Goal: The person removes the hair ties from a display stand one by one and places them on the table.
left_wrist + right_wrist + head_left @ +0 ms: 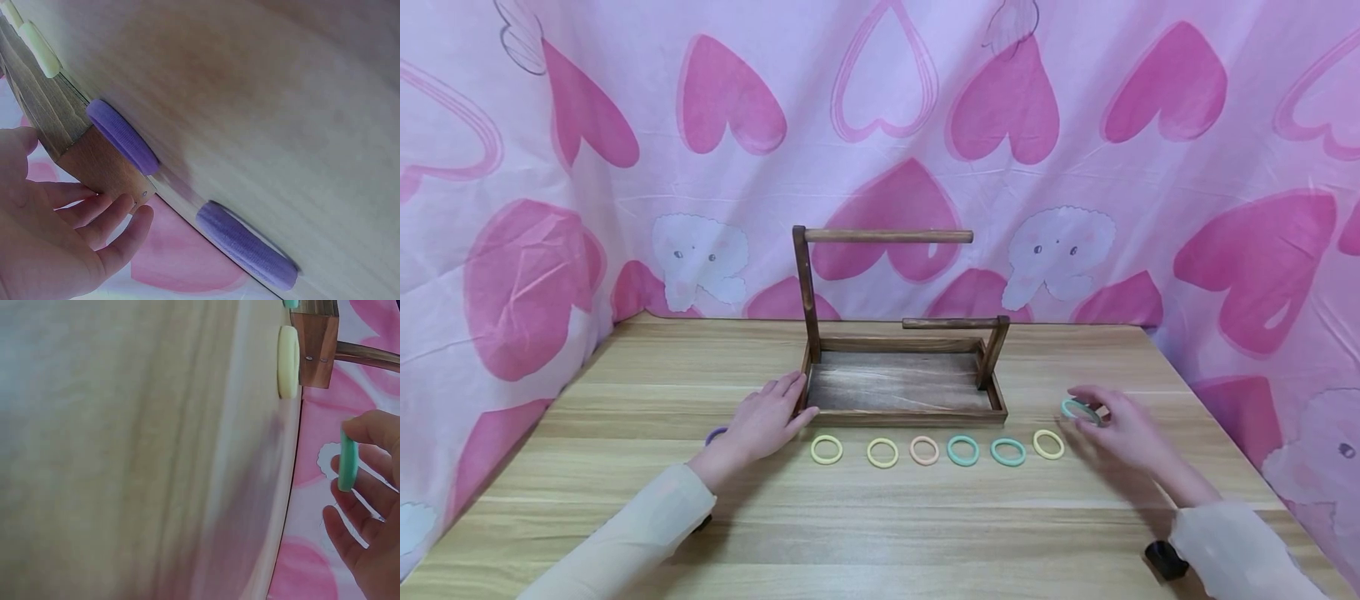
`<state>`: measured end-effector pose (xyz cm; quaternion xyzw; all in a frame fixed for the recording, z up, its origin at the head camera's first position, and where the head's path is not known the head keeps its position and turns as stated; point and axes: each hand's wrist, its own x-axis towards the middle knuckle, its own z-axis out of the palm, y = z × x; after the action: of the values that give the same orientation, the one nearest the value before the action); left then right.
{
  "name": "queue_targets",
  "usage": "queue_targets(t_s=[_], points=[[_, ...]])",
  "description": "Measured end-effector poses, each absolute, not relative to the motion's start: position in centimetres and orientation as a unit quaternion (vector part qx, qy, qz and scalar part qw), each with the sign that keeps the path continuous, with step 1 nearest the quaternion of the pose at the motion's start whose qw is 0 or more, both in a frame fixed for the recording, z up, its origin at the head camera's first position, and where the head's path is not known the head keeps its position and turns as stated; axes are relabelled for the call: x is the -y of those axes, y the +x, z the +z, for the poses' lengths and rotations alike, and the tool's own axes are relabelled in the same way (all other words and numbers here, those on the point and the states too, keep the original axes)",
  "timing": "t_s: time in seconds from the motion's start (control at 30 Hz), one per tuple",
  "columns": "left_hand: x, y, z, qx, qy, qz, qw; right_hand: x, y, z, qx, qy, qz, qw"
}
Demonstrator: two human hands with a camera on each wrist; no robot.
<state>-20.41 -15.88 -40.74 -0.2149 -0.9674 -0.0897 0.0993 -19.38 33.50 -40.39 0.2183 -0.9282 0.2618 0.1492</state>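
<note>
In the head view, a brown wooden stand [902, 415] has a shallow tray base, a tall post with a long bar, and a short post with a short bar. My left hand [767, 421] rests at the tray's left front corner, fingers loosely extended along its end. My right hand [1120, 429] pinches a green hair tie [349, 459] between thumb and fingers, raised off the table right of the stand. Before the tray lies a row of hair ties: yellow [827, 462], pink [924, 462] and green [962, 462] among them. Two purple hair ties [247, 247] show in the left wrist view.
A light wood-grain table [880, 533] bears everything. Behind it and at both sides hangs a pink cloth [880, 192] with hearts. A small black object [1165, 560] shows beneath the right sleeve [1232, 542].
</note>
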Motion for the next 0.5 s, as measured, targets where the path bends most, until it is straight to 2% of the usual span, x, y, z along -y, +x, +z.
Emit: queue_targets(t_s=[0.5], points=[[15.9,-20.5,-40.9,0.968,-0.212,-0.086,0.101,-34.2,-18.5,-41.7,0.936,0.230,0.235,0.128]])
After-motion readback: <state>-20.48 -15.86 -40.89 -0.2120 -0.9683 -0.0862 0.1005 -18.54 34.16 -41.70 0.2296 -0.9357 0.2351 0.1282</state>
